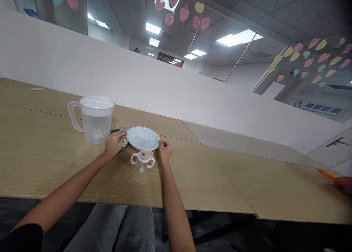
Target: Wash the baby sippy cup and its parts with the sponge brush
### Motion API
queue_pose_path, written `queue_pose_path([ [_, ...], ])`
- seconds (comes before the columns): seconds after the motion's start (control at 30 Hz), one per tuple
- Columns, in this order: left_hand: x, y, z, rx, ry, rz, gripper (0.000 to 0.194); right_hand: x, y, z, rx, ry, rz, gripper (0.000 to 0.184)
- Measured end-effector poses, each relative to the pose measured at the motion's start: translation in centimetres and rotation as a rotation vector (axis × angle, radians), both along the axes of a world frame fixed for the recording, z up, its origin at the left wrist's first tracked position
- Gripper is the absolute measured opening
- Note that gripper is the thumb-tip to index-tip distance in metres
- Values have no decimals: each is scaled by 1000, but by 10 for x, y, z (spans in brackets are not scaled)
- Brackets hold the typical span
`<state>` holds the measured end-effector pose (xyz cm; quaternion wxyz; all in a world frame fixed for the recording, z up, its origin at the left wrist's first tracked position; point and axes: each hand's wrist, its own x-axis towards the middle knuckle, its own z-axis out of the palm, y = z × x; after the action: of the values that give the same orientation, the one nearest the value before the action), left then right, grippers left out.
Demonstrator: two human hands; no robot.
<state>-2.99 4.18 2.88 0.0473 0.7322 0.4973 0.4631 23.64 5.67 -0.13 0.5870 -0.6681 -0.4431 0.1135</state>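
Note:
My left hand (113,145) rests with its fingertips at the left rim of a round white plate (142,137), over a small metal bowl (120,134) that it partly hides. My right hand (165,150) is at the plate's right rim, next to a thin yellow-green item (158,155) that passes behind the fingers. A faint thin line crosses the plate; I cannot tell what it is. Between my hands stands a clear baby cup (142,161) with white handles. A clear plastic pitcher (96,120) with a white lid stands left of the bowl.
All this stands on a long light-wood table (49,164) with a white partition (82,65) along its far side. At the far right, another person's hand (343,182) is near an orange object (327,174). A small pale scrap (37,89) lies at the far left.

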Motion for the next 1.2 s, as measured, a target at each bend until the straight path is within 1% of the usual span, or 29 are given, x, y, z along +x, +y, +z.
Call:
queue_pose_path([
  [0.1,-8,9,-11,-46,183,73,38,1,-2,-1,27,-13,1,38],
  [0.17,-7,12,-16,-76,283,112,38,2,-4,-2,38,-17,8,41],
  [0.23,-4,14,-19,-104,336,129,36,3,-4,-3,39,0,7,43],
  [0.37,-3,14,-20,-151,337,109,27,5,-5,-4,62,26,-57,43],
  [0.43,-5,12,-16,-147,310,111,24,6,-5,-3,71,31,-81,43],
  [0.5,-6,8,-11,-107,280,139,24,7,-5,-2,79,55,-96,42],
  [0.57,-7,4,-5,-25,243,178,25,8,-6,1,93,89,-118,42],
  [0.63,-7,1,0,91,195,203,25,7,-8,6,111,126,-130,44],
  [0.7,-6,-2,5,227,138,197,26,4,-12,12,148,156,-122,46],
  [0.77,-3,-7,8,365,82,155,26,-2,-18,20,240,140,-108,46],
  [0.83,2,-13,11,494,41,97,22,-11,-28,29,409,1,-109,43],
  [0.9,9,-21,12,610,35,43,17,-20,-41,38,594,-202,-88,36],
  [0.97,17,-29,15,723,68,0,10,-28,-54,47,764,-382,-11,28],
  [1.0,21,-34,16,774,96,-25,7,-32,-60,51,832,-441,33,26],
  [1.1,31,-47,20,875,166,-116,7,-41,-73,61,959,-570,152,28],
  [1.2,40,-58,22,917,171,-211,11,-47,-78,66,1001,-725,289,36],
])
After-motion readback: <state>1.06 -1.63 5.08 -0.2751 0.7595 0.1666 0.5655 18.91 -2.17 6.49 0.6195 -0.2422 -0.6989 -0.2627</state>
